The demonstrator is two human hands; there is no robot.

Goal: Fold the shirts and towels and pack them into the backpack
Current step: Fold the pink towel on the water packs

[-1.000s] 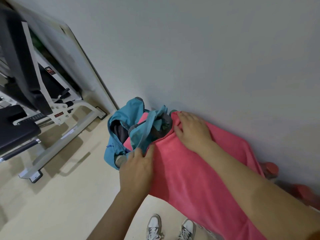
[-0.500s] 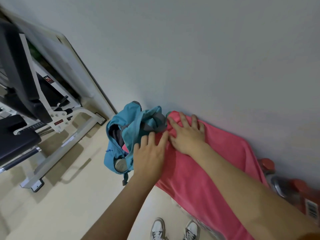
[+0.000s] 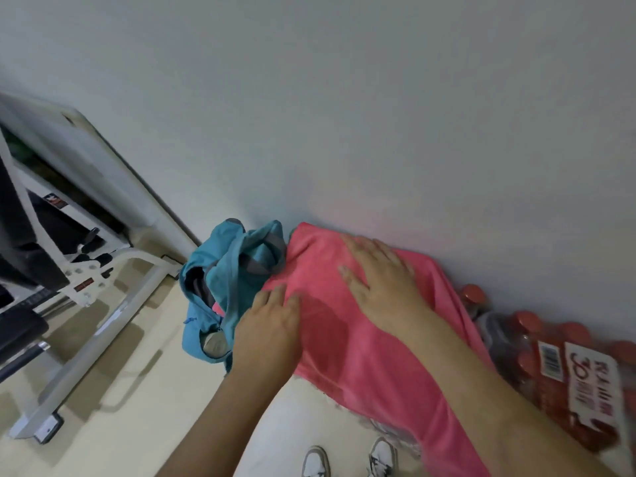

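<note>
We look down on two bare hands laid on a coral-pink terry towel (image 3: pixel 364 352) that stretches along the foot of a pale grey wall (image 3: pixel 378 115). The towel's far end butts against a crumpled teal fabric backpack (image 3: pixel 220 277) with grey trim.

The right hand (image 3: pixel 382 287) lies flat on the towel's upper part, palm down and fingers fanned out, gripping nothing. The towel runs out from under it on all sides, and the backpack sits just beyond its fingertips.

The left hand (image 3: pixel 268 325) rests at the towel's near edge, just beside the backpack. Its fingers are straight and close together, and their tips touch the pink cloth where it meets the teal fabric. We see no pinch or curl in either hand.

A sliver of pink shows inside the backpack's open mouth; we cannot tell whether it belongs to this towel.

To the right, against the wall, stands a shrink-wrapped pack of red-capped bottles (image 3: pixel 550 356), partly under the towel's edge. To the left stands a white steel weight-bench frame (image 3: pixel 103 304) on the cream floor (image 3: pixel 120 425). A pair of white sneakers (image 3: pixel 315 459) shows at the bottom.
</note>
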